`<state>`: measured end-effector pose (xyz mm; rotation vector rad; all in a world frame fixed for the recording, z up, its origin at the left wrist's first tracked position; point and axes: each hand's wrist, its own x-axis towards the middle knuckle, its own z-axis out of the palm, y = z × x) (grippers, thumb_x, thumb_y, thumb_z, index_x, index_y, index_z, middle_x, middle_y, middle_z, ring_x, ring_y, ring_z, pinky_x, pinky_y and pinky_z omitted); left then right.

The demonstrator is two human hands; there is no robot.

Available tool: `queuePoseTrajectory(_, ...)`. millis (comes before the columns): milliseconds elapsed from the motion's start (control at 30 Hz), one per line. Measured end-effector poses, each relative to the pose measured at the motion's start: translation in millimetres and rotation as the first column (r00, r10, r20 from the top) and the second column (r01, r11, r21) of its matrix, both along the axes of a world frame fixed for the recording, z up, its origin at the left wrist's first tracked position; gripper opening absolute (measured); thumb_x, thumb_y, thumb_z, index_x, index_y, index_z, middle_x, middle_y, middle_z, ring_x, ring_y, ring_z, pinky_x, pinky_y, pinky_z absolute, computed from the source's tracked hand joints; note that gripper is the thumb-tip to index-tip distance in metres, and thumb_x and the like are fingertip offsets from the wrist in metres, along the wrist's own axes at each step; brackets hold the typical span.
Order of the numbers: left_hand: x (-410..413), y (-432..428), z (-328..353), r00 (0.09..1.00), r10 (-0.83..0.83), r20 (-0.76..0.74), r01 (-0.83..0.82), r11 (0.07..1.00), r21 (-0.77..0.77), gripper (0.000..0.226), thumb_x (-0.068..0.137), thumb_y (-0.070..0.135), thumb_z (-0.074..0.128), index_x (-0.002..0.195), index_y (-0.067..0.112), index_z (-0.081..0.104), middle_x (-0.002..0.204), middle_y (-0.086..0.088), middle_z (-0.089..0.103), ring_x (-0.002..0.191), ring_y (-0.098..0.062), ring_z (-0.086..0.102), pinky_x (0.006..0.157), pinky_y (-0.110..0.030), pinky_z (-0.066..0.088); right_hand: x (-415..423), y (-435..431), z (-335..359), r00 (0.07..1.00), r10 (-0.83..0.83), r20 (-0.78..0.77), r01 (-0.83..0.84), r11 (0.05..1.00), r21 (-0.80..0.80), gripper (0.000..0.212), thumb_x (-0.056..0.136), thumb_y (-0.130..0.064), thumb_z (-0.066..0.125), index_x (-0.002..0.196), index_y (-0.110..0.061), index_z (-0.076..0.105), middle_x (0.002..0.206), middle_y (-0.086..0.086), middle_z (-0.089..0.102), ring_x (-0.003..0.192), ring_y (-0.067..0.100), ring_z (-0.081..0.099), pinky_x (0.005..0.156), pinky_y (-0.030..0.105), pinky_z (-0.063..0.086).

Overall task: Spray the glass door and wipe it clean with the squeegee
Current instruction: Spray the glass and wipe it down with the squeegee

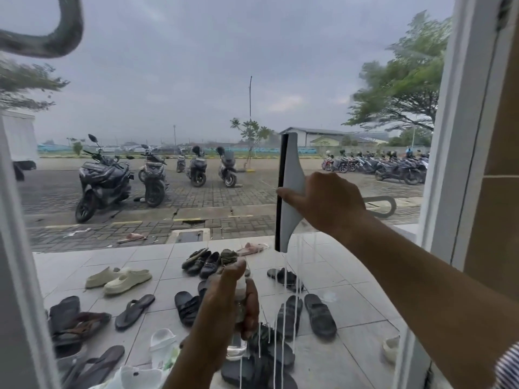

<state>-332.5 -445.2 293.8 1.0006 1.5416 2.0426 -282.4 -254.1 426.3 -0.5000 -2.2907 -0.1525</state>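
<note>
The glass door [196, 80] fills the view, its white frame [460, 136] at the right. My right hand [325, 203] grips a white squeegee [290, 169] with a black rubber blade, held upright with the blade against the glass at centre right. White streams of liquid [286, 304] run down the pane below it. Lower down, my left hand [224, 310] holds a clear spray bottle [238, 346], mostly hidden behind the fingers, close to the glass.
A curved door handle [64, 32] shows at the top left, and another handle loop [384, 206] lies behind my right hand. Beyond the glass are several sandals and shoes [126, 279] on a tiled porch, and parked scooters [104, 178].
</note>
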Motion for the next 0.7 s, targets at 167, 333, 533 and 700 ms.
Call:
queuePoseTrajectory(167, -12.8, -20.3, 6.1, 0.997, 0.054, 0.048, -0.058, 0.995, 0.086, 0.062, 0.073, 0.063, 0.053, 0.043, 0.008, 0.045, 0.04, -0.01, 0.037, 0.034, -0.017, 0.031, 0.041, -0.019, 0.026, -34.9, -55.2, -11.0, 0.968, 0.247, 0.046, -0.25, 0.966, 0.07, 0.065, 0.093, -0.072, 0.036, 0.079, -0.012, 0.06, 0.062, -0.001, 0.059, 0.049, 0.016, 0.061, 0.054, 0.028, 0.055)
queuePoseTrajectory(333, -32.9, -41.0, 8.3, 0.988, 0.106, 0.113, -0.123, 0.98, 0.158, 0.062, 0.079, 0.057, 0.048, 0.042, 0.007, 0.042, 0.038, -0.01, 0.033, 0.03, -0.017, 0.03, 0.039, -0.019, 0.027, -81.0, -104.9, -21.6, 0.951, 0.297, 0.086, -0.305, 0.947, 0.101, 0.057, 0.097, -0.065, 0.041, 0.078, -0.015, 0.06, 0.062, -0.002, 0.055, 0.051, 0.018, 0.055, 0.053, 0.026, 0.046)
queuePoseTrajectory(533, -35.2, -35.2, 4.4, 0.987, 0.121, 0.108, -0.135, 0.981, 0.136, 0.062, 0.079, 0.058, 0.047, 0.042, 0.009, 0.041, 0.039, -0.008, 0.033, 0.033, -0.017, 0.029, 0.044, -0.023, 0.022, -63.9, -70.8, -15.3, 0.977, 0.205, 0.058, -0.208, 0.976, 0.068, 0.056, 0.095, -0.07, 0.039, 0.079, -0.018, 0.055, 0.061, -0.002, 0.052, 0.051, 0.015, 0.052, 0.053, 0.025, 0.044)
queuePoseTrajectory(700, -31.7, -24.3, 0.7, 0.991, 0.1, 0.086, -0.109, 0.987, 0.119, 0.058, 0.071, 0.06, 0.057, 0.051, 0.007, 0.042, 0.043, -0.01, 0.033, 0.032, -0.017, 0.03, 0.041, -0.02, 0.028, -22.9, -12.3, -17.4, 0.999, 0.052, 0.006, -0.052, 0.998, -0.037, 0.068, 0.089, -0.078, 0.038, 0.064, -0.016, 0.05, 0.057, -0.003, 0.053, 0.048, 0.012, 0.052, 0.048, 0.022, 0.034)
